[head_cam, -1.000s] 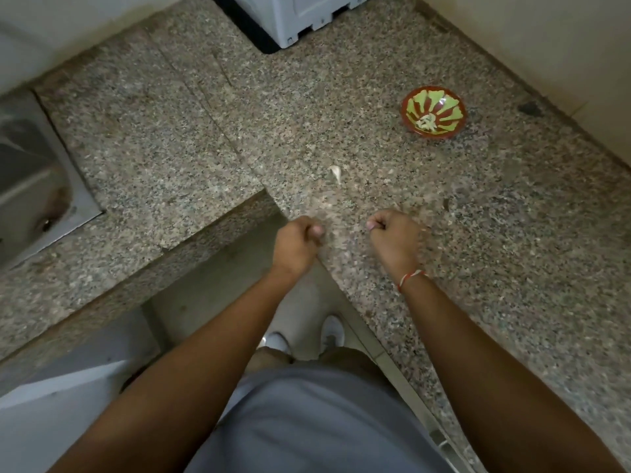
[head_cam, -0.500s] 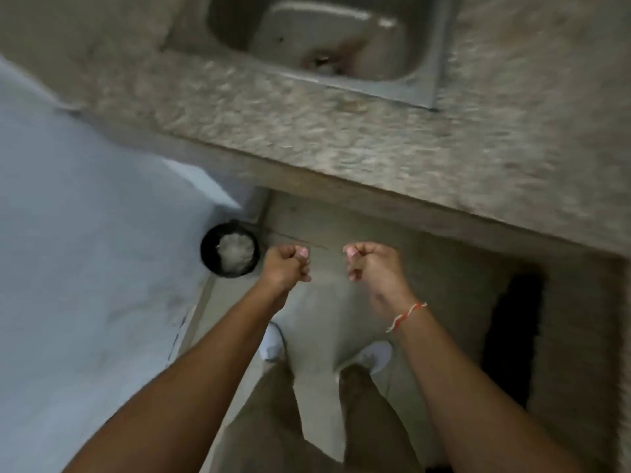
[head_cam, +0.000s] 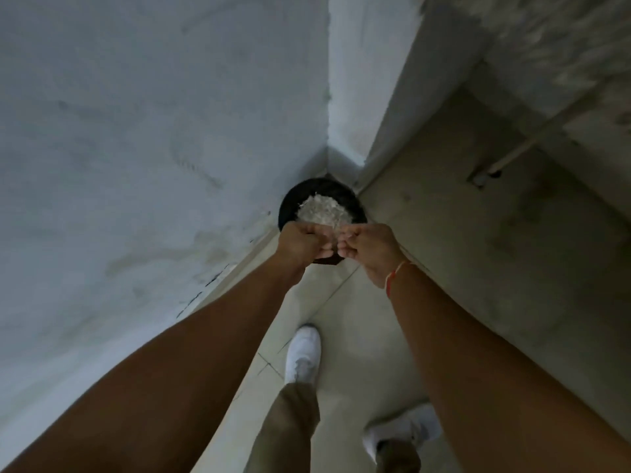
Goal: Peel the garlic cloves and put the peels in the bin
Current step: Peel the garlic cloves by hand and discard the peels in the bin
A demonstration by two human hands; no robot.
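Down at floor level now: a pale wall [head_cam: 119, 148] fills the left side, meeting a second wall face at a corner, and the tiled floor [head_cam: 426, 250] runs off to the right beneath a speckled stone table [head_cam: 546, 35] edge, blurred at top right. Both bare forearms reach forward from the bottom of the view. Two white shoes [head_cam: 304, 353] stand on the tiles below them. Right in the corner sits the black bin [head_cam: 290, 206], round, with a heap of pale peels [head_cam: 322, 211] piled inside it. The left hand [head_cam: 302, 242] hangs over the bin's near rim, fingers curled in tight; whether it has hold of any peel cannot be told. The right hand [head_cam: 370, 245] is just beside it, fingers bunched likewise, contents also hidden, with a red thread [head_cam: 392, 278] round its wrist. No garlic cloves show.
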